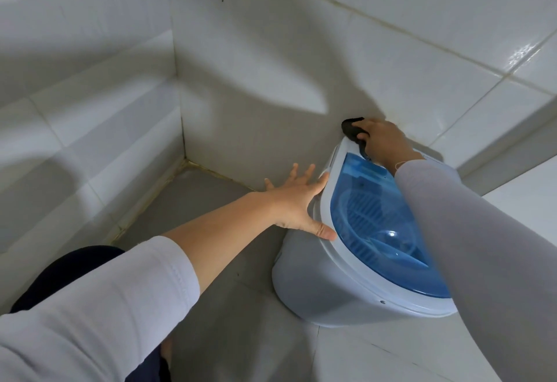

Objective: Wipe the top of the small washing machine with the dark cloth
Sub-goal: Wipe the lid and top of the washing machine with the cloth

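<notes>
The small washing machine [313, 285] is white with a see-through blue lid [379, 231]; it stands on the floor against a tiled wall. My right hand [384, 143] presses the dark cloth [352, 130] onto the far rim of the machine's top, near the wall. My left hand [298, 200] lies flat with fingers spread against the left edge of the top, its thumb on the rim. My right sleeve hides the right part of the lid.
White tiled walls [90, 110] meet in a corner to the left of the machine. The grey tiled floor [193, 200] runs from that corner toward me. My dark-clothed knee [69, 276] is at the lower left.
</notes>
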### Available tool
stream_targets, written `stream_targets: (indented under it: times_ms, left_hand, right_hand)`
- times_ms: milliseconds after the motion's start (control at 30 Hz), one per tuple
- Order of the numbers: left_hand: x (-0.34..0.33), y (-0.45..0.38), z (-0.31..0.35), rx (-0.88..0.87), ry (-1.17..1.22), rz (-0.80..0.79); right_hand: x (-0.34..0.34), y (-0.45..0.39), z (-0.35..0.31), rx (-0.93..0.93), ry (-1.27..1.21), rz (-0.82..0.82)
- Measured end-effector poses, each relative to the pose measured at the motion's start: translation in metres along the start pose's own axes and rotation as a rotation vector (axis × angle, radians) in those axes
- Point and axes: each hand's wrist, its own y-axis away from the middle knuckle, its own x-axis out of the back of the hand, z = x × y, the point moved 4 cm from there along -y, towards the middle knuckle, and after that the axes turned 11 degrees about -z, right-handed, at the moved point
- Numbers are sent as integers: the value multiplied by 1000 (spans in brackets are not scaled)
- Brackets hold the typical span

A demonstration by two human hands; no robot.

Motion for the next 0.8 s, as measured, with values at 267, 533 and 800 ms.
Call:
stream_targets:
  times_ms: [267, 533, 800]
  left_hand:
    - [23, -2, -2, -8, -72, 53]
    - [59, -31, 17, -16, -189, 53]
    - [57, -33, 16, 17, -143, -6]
  right_hand:
    - [42, 19, 31, -192, -76, 99]
    - [52, 27, 37, -186, -141, 43]
    - [10, 23, 26, -197, -164, -147]
